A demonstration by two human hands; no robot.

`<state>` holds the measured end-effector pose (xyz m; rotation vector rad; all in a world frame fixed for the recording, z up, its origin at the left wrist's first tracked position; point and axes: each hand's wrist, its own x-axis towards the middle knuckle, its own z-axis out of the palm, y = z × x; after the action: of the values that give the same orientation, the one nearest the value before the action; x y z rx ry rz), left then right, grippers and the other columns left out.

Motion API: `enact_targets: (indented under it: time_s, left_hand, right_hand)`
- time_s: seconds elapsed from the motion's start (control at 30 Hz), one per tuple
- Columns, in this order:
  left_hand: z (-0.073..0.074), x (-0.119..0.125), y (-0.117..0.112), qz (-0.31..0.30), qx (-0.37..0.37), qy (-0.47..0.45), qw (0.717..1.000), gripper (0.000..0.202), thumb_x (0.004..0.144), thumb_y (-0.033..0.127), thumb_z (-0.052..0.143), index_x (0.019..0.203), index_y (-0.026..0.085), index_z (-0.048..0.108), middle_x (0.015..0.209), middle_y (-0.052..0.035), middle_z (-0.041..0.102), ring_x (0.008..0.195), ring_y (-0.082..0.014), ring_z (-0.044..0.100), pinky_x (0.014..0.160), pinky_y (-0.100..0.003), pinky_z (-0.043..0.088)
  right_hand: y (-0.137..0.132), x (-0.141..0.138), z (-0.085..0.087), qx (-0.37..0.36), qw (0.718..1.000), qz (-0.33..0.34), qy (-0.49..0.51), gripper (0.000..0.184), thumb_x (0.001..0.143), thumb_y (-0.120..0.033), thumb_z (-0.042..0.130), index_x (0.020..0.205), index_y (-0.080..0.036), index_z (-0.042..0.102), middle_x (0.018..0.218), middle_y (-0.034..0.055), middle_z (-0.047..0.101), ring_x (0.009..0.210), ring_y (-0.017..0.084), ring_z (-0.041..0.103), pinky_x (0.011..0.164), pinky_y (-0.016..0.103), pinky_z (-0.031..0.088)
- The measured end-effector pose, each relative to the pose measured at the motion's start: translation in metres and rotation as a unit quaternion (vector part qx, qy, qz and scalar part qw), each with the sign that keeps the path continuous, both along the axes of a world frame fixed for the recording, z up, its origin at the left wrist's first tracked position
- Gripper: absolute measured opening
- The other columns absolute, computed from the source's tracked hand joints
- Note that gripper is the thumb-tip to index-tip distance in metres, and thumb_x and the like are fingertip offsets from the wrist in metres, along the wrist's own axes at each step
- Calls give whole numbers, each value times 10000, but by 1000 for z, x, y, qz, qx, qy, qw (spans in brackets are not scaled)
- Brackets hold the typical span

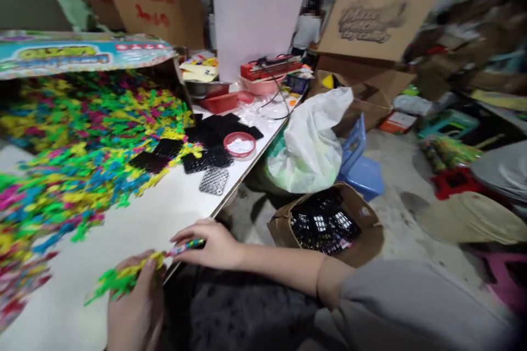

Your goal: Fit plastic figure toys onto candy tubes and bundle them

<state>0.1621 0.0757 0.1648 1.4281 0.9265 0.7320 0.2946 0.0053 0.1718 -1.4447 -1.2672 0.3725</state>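
My left hand is closed round a few small plastic toy pieces, green and yellow, that stick out past the fingers over the white tabletop. At the table edge my right hand pinches a slim multicoloured tube with a dark end. Its pink-white tip points toward the left hand and comes close to the yellow piece; blur hides whether they touch. To the left lies a big heap of similar toy pieces in green, yellow, blue and pink, spilling out of an open printed box.
Black perforated plates, a grey one and a red dish of white stuff lie farther up the table. Beside it are a white sack, a blue stool and a carton of black pieces. A person is behind.
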Motion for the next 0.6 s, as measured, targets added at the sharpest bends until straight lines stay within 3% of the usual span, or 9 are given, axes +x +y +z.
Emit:
enact_targets:
  time_s: [0.07,0.1,0.17,0.37,0.6]
  left_hand:
    - [2,2,-9,108,-60,-56,991,271,657,337,629,762,211,413,805,37,512,684,-83,511,629,-202,426]
    - [3,2,-11,132,-99,-88,982,313,602,314,681,754,199,433,778,38,517,664,-78,507,612,-193,418]
    - [3,1,-14,133,-130,-135,973,342,562,292,719,738,186,445,720,42,517,619,-75,497,589,-194,408]
    - [3,-16,-21,145,-149,-200,958,319,613,253,706,764,193,431,622,75,459,568,-63,473,572,-186,375]
    - [5,-33,-29,156,-160,-205,953,321,618,243,706,767,187,427,634,80,429,567,-45,438,566,-168,343]
  right_hand:
    - [-8,0,2,-7,1000,23,-15,226,677,-297,711,877,-194,686,753,15,689,717,138,616,719,247,439]
    - [-11,0,2,-10,999,33,-21,196,691,-294,703,860,-193,692,738,20,682,713,140,609,714,254,433]
    - [-12,-1,0,-14,999,31,-17,167,702,-290,699,841,-196,700,721,27,665,716,147,591,705,270,427]
    - [-9,-17,-5,-14,996,81,22,149,737,-264,669,874,-213,698,742,36,624,721,149,561,671,281,443]
    - [-10,-32,-2,-15,992,118,30,154,750,-237,653,899,-230,691,759,34,624,736,150,559,667,284,458]
